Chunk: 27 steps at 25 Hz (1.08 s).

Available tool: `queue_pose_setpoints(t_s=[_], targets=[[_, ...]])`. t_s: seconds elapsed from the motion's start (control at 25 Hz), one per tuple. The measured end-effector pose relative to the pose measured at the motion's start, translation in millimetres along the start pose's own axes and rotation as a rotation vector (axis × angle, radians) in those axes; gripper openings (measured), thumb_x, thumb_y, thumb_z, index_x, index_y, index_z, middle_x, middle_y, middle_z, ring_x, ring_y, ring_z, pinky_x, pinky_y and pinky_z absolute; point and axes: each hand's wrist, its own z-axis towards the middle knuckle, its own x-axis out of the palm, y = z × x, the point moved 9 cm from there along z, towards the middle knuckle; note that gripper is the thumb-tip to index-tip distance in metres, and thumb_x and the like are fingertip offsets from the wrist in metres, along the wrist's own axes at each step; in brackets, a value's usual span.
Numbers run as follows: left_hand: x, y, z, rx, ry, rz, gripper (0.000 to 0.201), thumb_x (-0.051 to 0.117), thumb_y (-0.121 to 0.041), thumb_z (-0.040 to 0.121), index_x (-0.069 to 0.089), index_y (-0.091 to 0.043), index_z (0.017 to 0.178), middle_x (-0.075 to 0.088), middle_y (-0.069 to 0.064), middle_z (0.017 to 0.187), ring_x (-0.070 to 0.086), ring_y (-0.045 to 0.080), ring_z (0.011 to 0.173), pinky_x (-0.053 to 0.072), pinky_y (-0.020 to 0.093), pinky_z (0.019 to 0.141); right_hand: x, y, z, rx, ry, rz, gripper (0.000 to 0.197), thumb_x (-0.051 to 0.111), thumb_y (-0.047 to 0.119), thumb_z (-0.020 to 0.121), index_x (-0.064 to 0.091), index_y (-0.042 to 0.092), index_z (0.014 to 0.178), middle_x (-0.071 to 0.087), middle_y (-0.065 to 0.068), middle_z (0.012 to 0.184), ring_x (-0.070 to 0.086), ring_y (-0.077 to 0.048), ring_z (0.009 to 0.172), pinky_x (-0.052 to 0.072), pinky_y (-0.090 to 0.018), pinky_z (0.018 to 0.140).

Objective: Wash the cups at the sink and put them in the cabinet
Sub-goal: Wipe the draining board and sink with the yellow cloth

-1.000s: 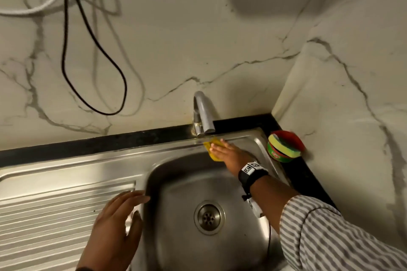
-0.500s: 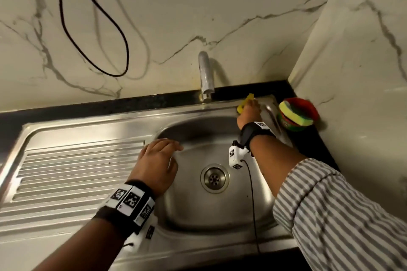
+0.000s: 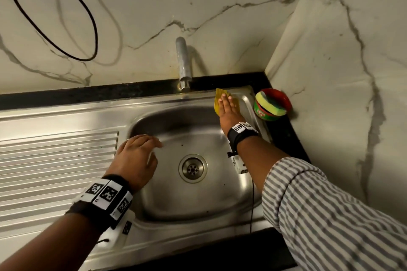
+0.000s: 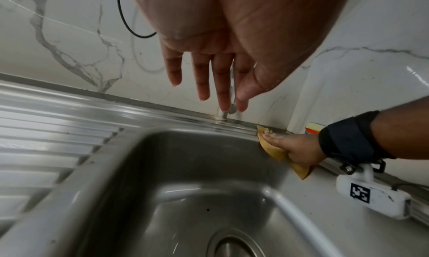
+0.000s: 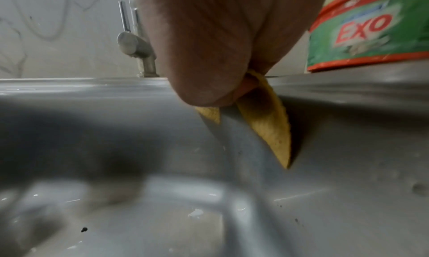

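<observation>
White marble-look walls (image 3: 220, 2) with grey veins meet in a corner at the right. A black cable (image 3: 66, 26) loops down the back wall. A strip of black counter (image 3: 88, 93) runs along the foot of the walls. Light is dim and warm.

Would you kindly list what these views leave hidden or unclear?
- Yellow scrub pad: mostly under the right hand in the head view.
- Right fingers: hidden behind the palm in the right wrist view.
- Soap tub: cut off by that view's edge.
- Cups and cabinet: outside every view.
- Sink basin: blurred there.
</observation>
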Motion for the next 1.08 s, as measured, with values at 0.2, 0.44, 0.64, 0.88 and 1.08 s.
queue_pose_setpoints(t_s=[0.2, 0.44, 0.64, 0.88, 1.08], targets=[[7.8, -21.6, 1.3, 0.075, 0.042, -0.057, 0.036, 0.061, -0.014, 0.085, 0.067, -0.026, 0.119, 0.064, -0.003, 0.127, 0.053, 0.023, 0.126, 0.040, 0.049, 0.111, 2.3, -31.2, -31.8, 0.098, 0.169, -0.015, 0.054, 0.018, 0.014, 0.108, 0.001, 0.004, 0.158, -0.008, -0.009, 0.168, -0.005, -0.030, 0.155, -0.002, -0.042, 0.123], [16.6, -21.9, 10.9, 0.143, 0.117, -0.091, 0.036, 0.056, -0.017, 0.088, 0.064, -0.026, 0.122, 0.062, -0.003, 0.129, 0.051, 0.022, 0.128, 0.037, 0.046, 0.114, 19.5, -66.8, -105.9, 0.244, 0.212, 0.089, 0.049, 0.026, 0.017, 0.105, 0.031, 0.007, 0.153, 0.026, -0.011, 0.163, 0.022, -0.030, 0.151, 0.015, -0.045, 0.124], [5.3, -26.7, 7.1, 0.228, 0.117, -0.161, 0.033, 0.054, -0.015, 0.090, 0.065, -0.025, 0.120, 0.063, 0.000, 0.128, 0.050, 0.023, 0.129, 0.038, 0.045, 0.113, 30.8, -52.8, -229.9, 0.319, 0.310, 0.266, 0.037, 0.051, 0.030, 0.094, 0.056, 0.018, 0.129, 0.051, -0.014, 0.142, 0.053, -0.032, 0.126, 0.044, -0.045, 0.106], [2.6, -21.1, -5.9, 0.292, 0.119, -0.210, 0.031, 0.054, -0.017, 0.089, 0.067, -0.024, 0.116, 0.064, -0.002, 0.125, 0.053, 0.022, 0.125, 0.041, 0.047, 0.109, 24.0, 21.0, -343.7, 0.444, 0.084, 0.524, 0.051, 0.049, 0.001, 0.094, 0.059, 0.023, 0.138, 0.048, 0.002, 0.151, 0.041, -0.022, 0.143, 0.023, -0.022, 0.119], [-5.2, -4.8, -24.4, 0.332, 0.119, -0.241, 0.036, 0.047, -0.023, 0.084, 0.066, -0.024, 0.113, 0.065, -0.001, 0.120, 0.055, 0.024, 0.121, 0.043, 0.050, 0.106, 17.9, 148.7, -335.2, 0.161, 0.208, 0.512, 0.050, 0.053, 0.022, 0.085, 0.064, 0.039, 0.130, 0.057, 0.014, 0.141, 0.049, -0.012, 0.136, 0.023, -0.011, 0.115]])
